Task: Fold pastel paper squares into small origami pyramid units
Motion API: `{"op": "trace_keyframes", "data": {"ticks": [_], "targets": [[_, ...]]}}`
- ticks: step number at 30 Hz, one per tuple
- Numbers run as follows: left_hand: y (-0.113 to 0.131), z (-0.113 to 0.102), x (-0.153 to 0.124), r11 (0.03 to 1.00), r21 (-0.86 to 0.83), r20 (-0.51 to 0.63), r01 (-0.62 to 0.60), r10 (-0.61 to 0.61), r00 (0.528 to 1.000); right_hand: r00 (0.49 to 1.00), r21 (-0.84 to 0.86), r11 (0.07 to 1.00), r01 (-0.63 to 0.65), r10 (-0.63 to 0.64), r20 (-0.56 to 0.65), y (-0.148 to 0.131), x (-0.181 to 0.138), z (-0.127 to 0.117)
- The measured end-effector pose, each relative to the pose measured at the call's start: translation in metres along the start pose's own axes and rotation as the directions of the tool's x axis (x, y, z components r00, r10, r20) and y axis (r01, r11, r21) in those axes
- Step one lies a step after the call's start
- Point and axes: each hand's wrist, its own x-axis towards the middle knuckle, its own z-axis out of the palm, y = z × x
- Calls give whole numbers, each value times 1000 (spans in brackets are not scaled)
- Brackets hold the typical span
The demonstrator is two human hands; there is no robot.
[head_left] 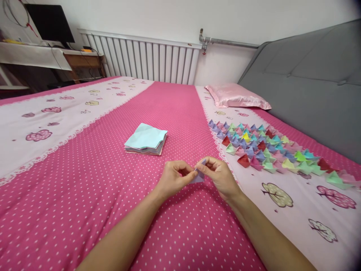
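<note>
A small piece of folded lavender paper [198, 177] is held up between my two hands, above the pink dotted bedspread. My left hand [178, 175] pinches its left side between thumb and fingertips. With thumb and forefinger, my right hand [218, 174] grips the upper right part. Fingers cover much of the paper, so its full folded shape is hidden. Beyond my left hand lies a stack of square paper sheets [146, 137], pale blue on top. To the right of my right hand stand rows of many-coloured folded paper boats [261, 146].
A pink satin pillow [237, 96] lies at the far right against the grey padded headboard [307, 82]. Behind the bed are a white radiator [146, 56] and a pipe [231, 42]. At the far left, a desk [34, 56] carries a black monitor [50, 23].
</note>
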Motion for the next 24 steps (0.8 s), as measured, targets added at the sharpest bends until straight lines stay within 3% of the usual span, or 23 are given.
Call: {"op": "trace_keyframes", "data": {"ticks": [6, 12, 14, 18, 24], "targets": [[0, 1, 1, 1000, 27, -22, -4, 5, 1000, 1000, -36, 999, -20, 20, -5, -1, 2, -2], [-11, 3, 6, 992, -25, -240, 125, -127, 962, 971, -200, 978, 61, -105, -214, -1, 1, -1], [-14, 3, 6, 991, -30, -283, 127, -130, 950, 975, -215, 975, 50, -95, -202, 0, -1, 2], [-14, 6, 4, 997, -22, -273, 70, -73, 959, 994, -130, 991, 29, -42, -100, 4, -5, 10], [-9, 8, 3, 1000, -4, -217, 18, -18, 976, 992, -39, 998, 40, -45, -121, 12, -4, 14]]}}
